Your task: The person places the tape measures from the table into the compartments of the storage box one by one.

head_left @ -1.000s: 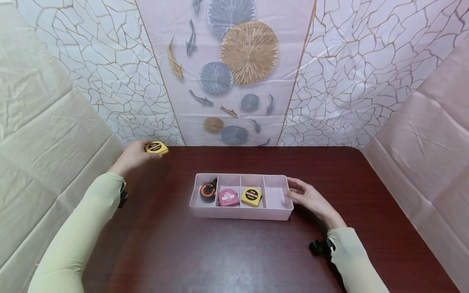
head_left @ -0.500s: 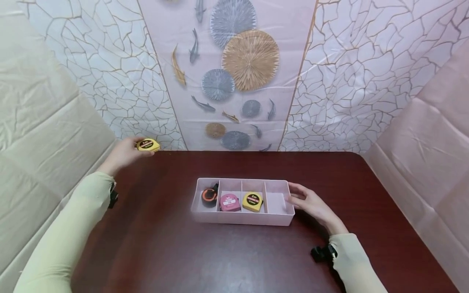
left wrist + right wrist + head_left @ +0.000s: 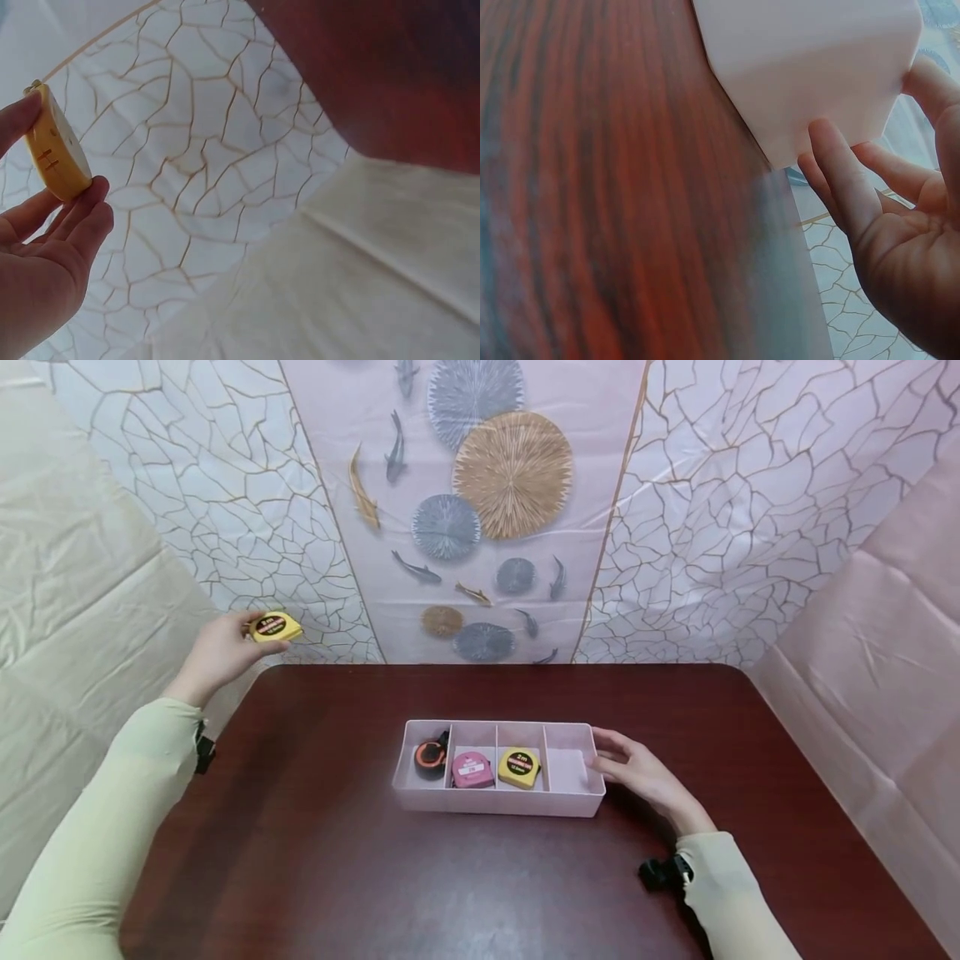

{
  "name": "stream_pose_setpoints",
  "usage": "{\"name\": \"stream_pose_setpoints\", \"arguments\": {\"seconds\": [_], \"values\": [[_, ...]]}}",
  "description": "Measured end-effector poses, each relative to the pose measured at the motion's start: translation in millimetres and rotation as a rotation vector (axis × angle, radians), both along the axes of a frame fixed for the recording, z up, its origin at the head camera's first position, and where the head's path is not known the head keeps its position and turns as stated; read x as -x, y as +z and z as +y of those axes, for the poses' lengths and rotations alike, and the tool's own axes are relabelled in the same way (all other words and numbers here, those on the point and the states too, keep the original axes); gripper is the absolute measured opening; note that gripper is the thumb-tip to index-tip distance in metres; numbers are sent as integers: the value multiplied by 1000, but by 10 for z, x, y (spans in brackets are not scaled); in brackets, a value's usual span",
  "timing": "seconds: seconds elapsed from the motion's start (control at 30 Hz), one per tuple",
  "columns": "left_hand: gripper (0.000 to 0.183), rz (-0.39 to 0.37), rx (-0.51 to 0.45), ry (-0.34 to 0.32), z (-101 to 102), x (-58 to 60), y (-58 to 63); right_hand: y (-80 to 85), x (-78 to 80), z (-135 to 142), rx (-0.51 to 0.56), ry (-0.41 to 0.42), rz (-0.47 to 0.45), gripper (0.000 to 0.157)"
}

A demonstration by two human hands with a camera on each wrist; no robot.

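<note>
A yellow tape measure (image 3: 275, 627) with a black "2m" label is pinched between the thumb and fingers of my left hand (image 3: 217, 652), raised above the table's far left corner. In the left wrist view the tape measure (image 3: 58, 146) shows edge-on. My right hand (image 3: 648, 777) holds the right end of a white divided box (image 3: 495, 803), thumb at the rim and fingers on the outside of the end wall. From left to right the box holds a black-and-orange tape measure (image 3: 431, 757), a pink one (image 3: 472, 770) and another yellow tape measure (image 3: 519, 767). Its rightmost compartment is empty.
The box stands on a dark red-brown table (image 3: 450, 885). Patterned cloth (image 3: 675, 527) hangs behind the table, with plain cloth walls on the left (image 3: 82, 610) and right (image 3: 862, 693). A black wrist camera (image 3: 663, 873) sits on the right wrist.
My left hand has moved left and up with the yellow tape measure, away from the box. The right hand stays at the box's right end. The head view has shifted slightly.
</note>
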State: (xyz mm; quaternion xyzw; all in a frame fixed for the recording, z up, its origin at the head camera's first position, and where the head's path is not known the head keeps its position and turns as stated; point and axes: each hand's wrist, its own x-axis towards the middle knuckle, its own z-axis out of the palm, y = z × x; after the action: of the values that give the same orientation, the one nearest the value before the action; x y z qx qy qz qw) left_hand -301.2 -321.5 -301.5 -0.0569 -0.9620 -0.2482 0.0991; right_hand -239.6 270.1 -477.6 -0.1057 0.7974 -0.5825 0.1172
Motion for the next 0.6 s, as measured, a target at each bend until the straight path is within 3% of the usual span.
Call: {"name": "stream_pose_setpoints", "arguments": {"seconds": [0.33, 0.47, 0.6], "values": [[71, 102, -18, 17, -80, -84, 347, -12, -4, -16, -5, -13, -1, 68], [67, 130, -13, 22, -83, -100, 392, -13, -5, -12, 3, -14, -5, 68], [70, 111, -23, 33, -76, -106, 380, -10, 0, -14, 15, -4, -3, 69]]}}
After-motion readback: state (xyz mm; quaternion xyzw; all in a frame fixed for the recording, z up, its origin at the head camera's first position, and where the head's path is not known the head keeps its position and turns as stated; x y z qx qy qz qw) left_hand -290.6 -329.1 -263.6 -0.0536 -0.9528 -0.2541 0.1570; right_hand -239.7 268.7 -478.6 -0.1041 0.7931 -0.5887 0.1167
